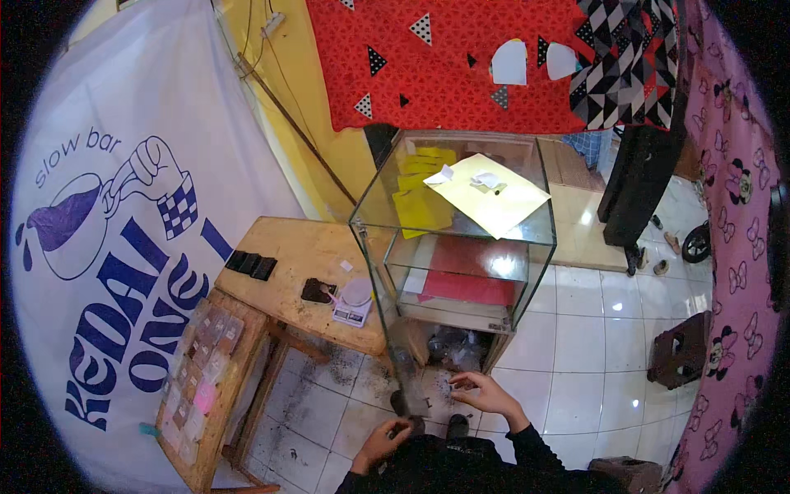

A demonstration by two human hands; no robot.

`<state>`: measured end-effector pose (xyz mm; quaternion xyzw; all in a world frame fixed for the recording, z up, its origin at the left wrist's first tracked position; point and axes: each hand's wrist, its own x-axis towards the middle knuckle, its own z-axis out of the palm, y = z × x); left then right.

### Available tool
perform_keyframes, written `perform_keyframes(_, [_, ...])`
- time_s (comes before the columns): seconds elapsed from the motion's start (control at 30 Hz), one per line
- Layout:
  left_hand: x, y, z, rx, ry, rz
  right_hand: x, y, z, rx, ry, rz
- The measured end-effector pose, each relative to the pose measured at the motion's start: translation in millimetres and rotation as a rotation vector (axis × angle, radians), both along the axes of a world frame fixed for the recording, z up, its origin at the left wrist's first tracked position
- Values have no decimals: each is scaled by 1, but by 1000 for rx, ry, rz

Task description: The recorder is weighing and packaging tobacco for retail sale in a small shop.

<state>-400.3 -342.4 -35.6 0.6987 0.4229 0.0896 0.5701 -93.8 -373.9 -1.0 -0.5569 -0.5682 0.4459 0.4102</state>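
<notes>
My left hand [382, 439] is low in the picture, its fingers curled with a gap and no held thing visible. To its right my right hand [486, 395] is raised over the tiled floor, fingers bent and apart, holding nothing that I can see. Ahead of both hands stands a glass display case [457, 247] with a pale yellow sheet [494, 207] and small white papers on its top. On the wooden table [296, 238] at the left are a purple digital scale [352, 310], an open container of dark granules [318, 290] and several black packets [250, 265].
A lower wooden stand [253, 364] at the left holds several small clear bags [200, 370]. A printed white banner [142, 204] hangs beside it. Red patterned cloth [444, 74] hangs beyond the case. Brown crates [679, 352] are on the floor at the right.
</notes>
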Motion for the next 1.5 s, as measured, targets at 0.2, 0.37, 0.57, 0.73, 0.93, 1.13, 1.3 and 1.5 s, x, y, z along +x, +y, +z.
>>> perform_keyframes(0.2, [70, 26, 45, 73, -208, -27, 1, -1, 6, 91, 81, 116])
perform_keyframes(0.37, [111, 43, 22, 179, -409, -161, 13, -18, -1, -73, 162, -107])
perform_keyframes(0.57, [150, 47, 36, 224, -349, -325, 38, -33, -34, -27, 197, -453])
perform_keyframes(0.73, [163, 51, 35, 174, -405, -354, 38, -37, -27, 92, 227, -638])
perform_keyframes(0.93, [135, 64, 8, 354, -201, -273, 34, -39, -44, -196, -141, -465])
perform_keyframes(1.13, [67, 68, -34, 533, 139, -151, 15, -19, -117, -259, -441, 95])
perform_keyframes(1.3, [11, 62, -56, 464, 135, -4, -18, 8, -172, -331, -458, 378])
perform_keyframes(1.5, [-75, 55, -157, 269, 341, 66, -61, 17, -272, -484, -204, 497])
